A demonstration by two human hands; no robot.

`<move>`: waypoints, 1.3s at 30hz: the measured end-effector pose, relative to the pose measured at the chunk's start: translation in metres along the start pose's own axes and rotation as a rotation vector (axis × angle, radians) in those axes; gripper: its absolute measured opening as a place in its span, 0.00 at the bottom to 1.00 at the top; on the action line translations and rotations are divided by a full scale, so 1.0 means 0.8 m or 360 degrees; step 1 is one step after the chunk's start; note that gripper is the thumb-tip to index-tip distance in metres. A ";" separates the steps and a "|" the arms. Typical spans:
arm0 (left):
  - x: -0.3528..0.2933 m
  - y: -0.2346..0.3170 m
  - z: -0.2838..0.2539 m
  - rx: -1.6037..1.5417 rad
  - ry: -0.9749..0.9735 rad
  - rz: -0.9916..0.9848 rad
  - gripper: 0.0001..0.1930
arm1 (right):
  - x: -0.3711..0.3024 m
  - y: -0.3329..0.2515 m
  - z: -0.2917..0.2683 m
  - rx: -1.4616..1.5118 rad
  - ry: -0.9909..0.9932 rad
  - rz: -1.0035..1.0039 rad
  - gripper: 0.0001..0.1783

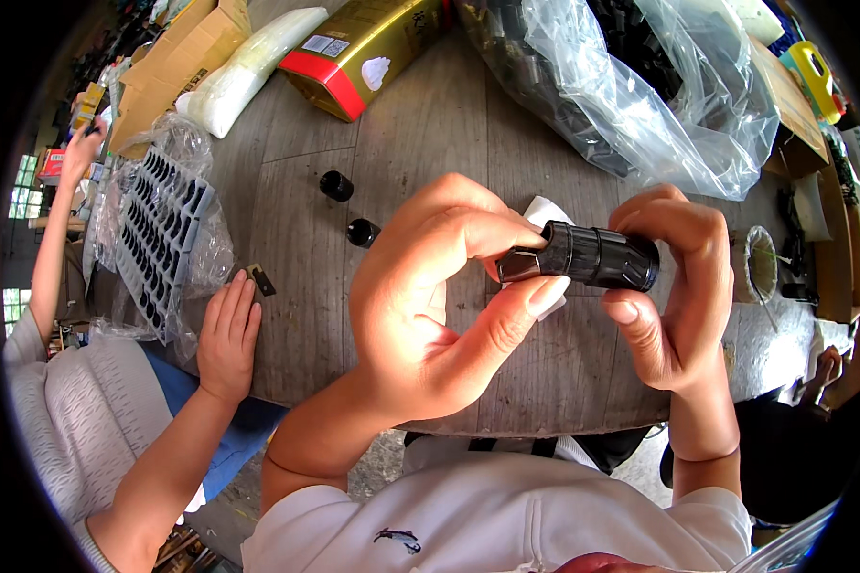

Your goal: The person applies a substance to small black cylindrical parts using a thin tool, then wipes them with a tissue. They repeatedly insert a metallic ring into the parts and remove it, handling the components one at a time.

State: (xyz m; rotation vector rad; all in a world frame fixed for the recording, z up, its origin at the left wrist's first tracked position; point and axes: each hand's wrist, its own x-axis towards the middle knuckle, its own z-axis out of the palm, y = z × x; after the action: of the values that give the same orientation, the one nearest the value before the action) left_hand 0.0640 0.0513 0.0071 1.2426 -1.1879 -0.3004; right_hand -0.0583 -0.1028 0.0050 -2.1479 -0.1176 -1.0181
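A: What do the two hands hold?

B: Both hold one black cylinder (583, 256), lying sideways above the wooden tabletop (430, 134). The left hand (430, 296) has its grip pressed on the left, tapered end, with the thumb under it and the fingers curled over the top. The right hand (678, 286) pinches the right end between thumb and fingers.

A: Is something behind the cylinder?

B: Yes, a small white piece (548, 212) shows behind it, maybe paper or cloth; I cannot tell which one.

A: What lies on the tabletop?

B: Two small black caps (349, 208) stand near each other, left of the hands. Farther back are a gold and red box (354, 53) and a big clear plastic bag (640, 95) with dark parts inside. At the left, a grey tray (162, 239) with black parts sits in clear plastic.

A: Is another person there?

B: Yes. At the left, another person's hand (227, 334) rests flat on the tabletop edge, just beside the tray.
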 end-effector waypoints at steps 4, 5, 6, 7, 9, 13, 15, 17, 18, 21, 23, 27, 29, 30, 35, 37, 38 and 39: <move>-0.001 0.000 0.000 -0.0036 0.0027 -0.0034 0.10 | 0.005 -0.013 -0.007 -0.0176 -0.0146 0.0121 0.26; -0.002 0.001 0.001 -0.0052 0.0028 -0.0045 0.10 | 0.005 -0.020 -0.012 -0.0232 -0.0224 0.0213 0.27; -0.001 0.001 0.002 -0.0013 0.0021 -0.0019 0.10 | 0.003 -0.023 -0.012 -0.0100 -0.0225 0.0355 0.27; -0.001 0.002 0.002 0.0026 0.0014 0.0008 0.10 | 0.000 -0.025 -0.012 0.0033 -0.0224 0.0495 0.28; -0.001 0.002 0.001 0.0147 -0.0015 0.0105 0.11 | -0.002 -0.027 -0.013 0.0231 -0.0237 0.0683 0.28; 0.000 -0.002 -0.003 0.0194 -0.0022 0.0156 0.11 | -0.003 -0.022 -0.006 0.0240 -0.0133 0.0550 0.31; 0.001 0.001 -0.003 0.0124 -0.0002 0.0075 0.10 | 0.000 -0.011 0.001 0.0074 -0.0028 0.0240 0.29; -0.001 0.002 0.002 0.0062 0.0042 0.0023 0.10 | 0.001 -0.008 0.000 0.0021 -0.0019 0.0114 0.27; -0.001 0.003 0.003 0.0032 0.0066 -0.0004 0.10 | 0.002 -0.006 0.000 -0.0002 -0.0014 0.0049 0.26; 0.000 0.001 -0.001 0.0113 -0.0002 0.0070 0.11 | 0.003 -0.017 -0.008 -0.0054 -0.0153 0.0205 0.26; 0.000 -0.001 -0.002 0.0160 -0.0024 0.0126 0.11 | 0.002 -0.025 -0.011 -0.0042 -0.0231 0.0366 0.26; 0.001 -0.005 -0.001 0.0214 -0.0079 0.0225 0.13 | -0.001 -0.031 -0.011 0.0184 -0.0248 0.0590 0.26; 0.000 -0.009 -0.001 0.0204 -0.0080 0.0254 0.13 | -0.001 -0.033 -0.013 0.0350 -0.0310 0.0744 0.26; 0.000 -0.010 -0.001 0.0199 -0.0080 0.0268 0.13 | -0.001 -0.035 -0.014 0.0446 -0.0338 0.0833 0.27; 0.003 -0.013 -0.001 0.0294 -0.0054 0.0334 0.14 | 0.003 -0.040 -0.012 0.0708 -0.0405 0.1153 0.33; 0.004 -0.012 -0.003 0.0380 -0.0067 0.0369 0.14 | 0.001 -0.037 -0.010 0.0717 -0.0351 0.1033 0.29; 0.005 -0.009 -0.005 0.0431 -0.0083 0.0398 0.13 | 0.001 -0.037 -0.010 0.0664 -0.0326 0.0948 0.26; 0.006 -0.008 -0.006 0.0483 -0.0100 0.0426 0.13 | 0.000 -0.037 -0.011 0.0608 -0.0300 0.0862 0.24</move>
State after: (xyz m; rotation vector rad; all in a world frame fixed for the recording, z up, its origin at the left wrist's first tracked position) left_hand 0.0726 0.0480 0.0053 1.3201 -1.4754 0.0423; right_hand -0.0750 -0.0872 0.0263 -1.7746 0.1629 -0.4369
